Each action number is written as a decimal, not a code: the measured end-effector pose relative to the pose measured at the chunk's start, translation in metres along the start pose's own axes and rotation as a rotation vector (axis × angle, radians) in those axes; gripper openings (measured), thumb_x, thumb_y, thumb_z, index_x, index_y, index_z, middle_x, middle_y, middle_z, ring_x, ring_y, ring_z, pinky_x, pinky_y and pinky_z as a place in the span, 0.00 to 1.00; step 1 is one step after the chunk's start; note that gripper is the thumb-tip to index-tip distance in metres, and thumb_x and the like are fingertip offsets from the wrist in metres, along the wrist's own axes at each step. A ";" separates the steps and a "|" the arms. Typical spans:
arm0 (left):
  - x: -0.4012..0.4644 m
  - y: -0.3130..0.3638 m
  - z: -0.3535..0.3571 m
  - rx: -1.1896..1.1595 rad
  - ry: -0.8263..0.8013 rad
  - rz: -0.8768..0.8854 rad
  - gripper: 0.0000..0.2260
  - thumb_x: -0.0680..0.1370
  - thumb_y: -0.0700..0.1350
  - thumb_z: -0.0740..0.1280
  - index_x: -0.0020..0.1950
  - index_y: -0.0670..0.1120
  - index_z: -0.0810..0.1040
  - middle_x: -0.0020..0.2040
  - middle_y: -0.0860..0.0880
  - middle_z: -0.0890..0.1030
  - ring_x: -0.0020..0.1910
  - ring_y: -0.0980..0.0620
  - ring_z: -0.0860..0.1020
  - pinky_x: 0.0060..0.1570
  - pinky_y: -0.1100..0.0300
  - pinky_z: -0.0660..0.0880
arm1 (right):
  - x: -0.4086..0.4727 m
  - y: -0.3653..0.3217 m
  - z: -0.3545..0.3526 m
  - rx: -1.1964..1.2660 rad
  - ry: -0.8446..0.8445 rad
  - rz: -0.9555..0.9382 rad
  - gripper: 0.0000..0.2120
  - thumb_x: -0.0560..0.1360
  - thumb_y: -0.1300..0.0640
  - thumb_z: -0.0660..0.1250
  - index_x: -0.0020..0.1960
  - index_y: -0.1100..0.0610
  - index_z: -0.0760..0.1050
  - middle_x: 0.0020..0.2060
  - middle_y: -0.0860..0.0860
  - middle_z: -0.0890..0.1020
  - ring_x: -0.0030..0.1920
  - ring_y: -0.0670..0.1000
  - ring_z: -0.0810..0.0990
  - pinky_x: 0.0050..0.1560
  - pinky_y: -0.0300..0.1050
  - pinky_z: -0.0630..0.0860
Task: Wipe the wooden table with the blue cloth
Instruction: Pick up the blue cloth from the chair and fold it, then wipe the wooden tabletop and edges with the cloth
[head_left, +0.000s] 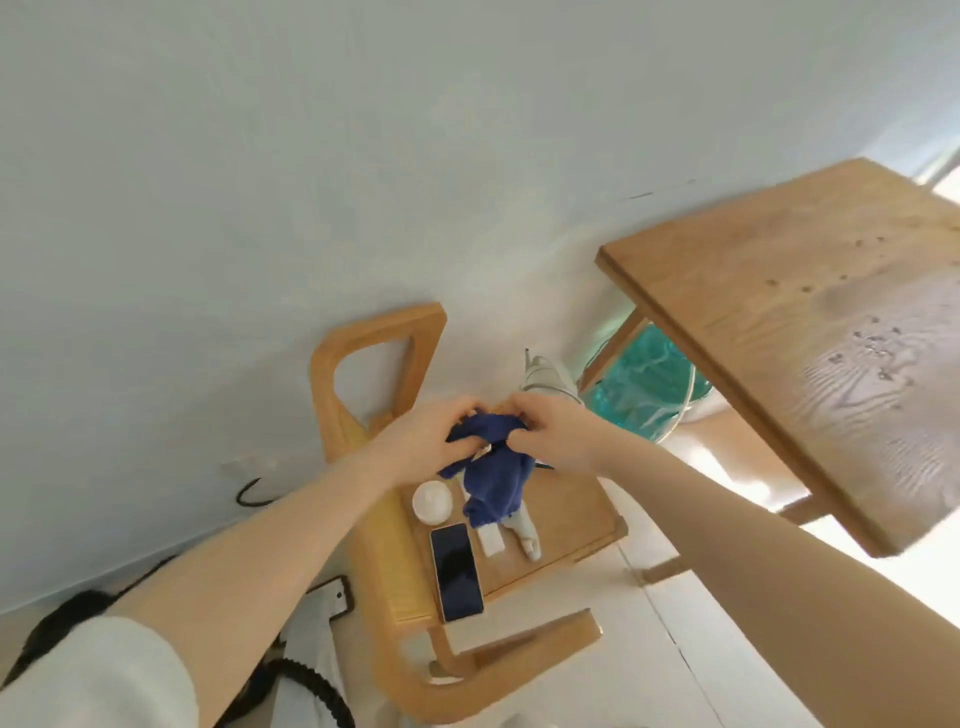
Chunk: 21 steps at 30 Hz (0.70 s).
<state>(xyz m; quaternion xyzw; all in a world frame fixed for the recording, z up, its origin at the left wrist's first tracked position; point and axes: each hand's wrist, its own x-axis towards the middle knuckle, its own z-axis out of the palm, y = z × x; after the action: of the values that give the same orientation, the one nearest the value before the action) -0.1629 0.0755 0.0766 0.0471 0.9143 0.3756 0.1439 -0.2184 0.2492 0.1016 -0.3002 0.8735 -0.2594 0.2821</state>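
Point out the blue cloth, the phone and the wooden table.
blue cloth (498, 480): head view, on the hanging middle of the fabric.
phone (456, 571): head view, on the centre of its dark screen.
wooden table (779, 291): head view, on a bare part of the tabletop.

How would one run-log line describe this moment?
hands: left and right gripping blue cloth | place: above chair | wooden table: unwiped

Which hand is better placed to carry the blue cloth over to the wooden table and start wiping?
Probably the right hand. Both hands grip the blue cloth above the small wooden chair, but the wooden table lies to the right, on that hand's side. The left hand would have to cross over.
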 end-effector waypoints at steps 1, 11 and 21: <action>0.009 0.020 0.005 -0.006 -0.001 0.026 0.07 0.77 0.42 0.65 0.54 0.49 0.74 0.45 0.50 0.80 0.43 0.53 0.78 0.43 0.62 0.74 | -0.015 0.014 -0.012 0.025 -0.011 0.008 0.07 0.73 0.62 0.60 0.38 0.54 0.65 0.34 0.51 0.71 0.37 0.52 0.69 0.36 0.43 0.64; 0.097 0.226 0.077 -0.157 0.050 0.158 0.06 0.77 0.42 0.66 0.44 0.54 0.77 0.42 0.51 0.81 0.43 0.54 0.79 0.48 0.58 0.74 | -0.175 0.175 -0.125 0.212 0.193 0.020 0.14 0.69 0.56 0.69 0.53 0.57 0.72 0.47 0.56 0.79 0.47 0.55 0.78 0.47 0.51 0.74; 0.186 0.329 0.163 0.018 0.230 -0.011 0.08 0.80 0.45 0.59 0.51 0.44 0.75 0.47 0.45 0.79 0.46 0.47 0.75 0.42 0.57 0.68 | -0.227 0.289 -0.208 0.244 0.516 0.406 0.13 0.73 0.52 0.66 0.38 0.58 0.66 0.33 0.53 0.72 0.35 0.53 0.72 0.38 0.47 0.70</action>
<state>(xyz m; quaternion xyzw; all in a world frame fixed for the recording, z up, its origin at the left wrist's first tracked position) -0.2991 0.4560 0.1543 0.0000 0.9284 0.3694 0.0399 -0.3130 0.6582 0.1453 -0.0089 0.9205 -0.3678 0.1317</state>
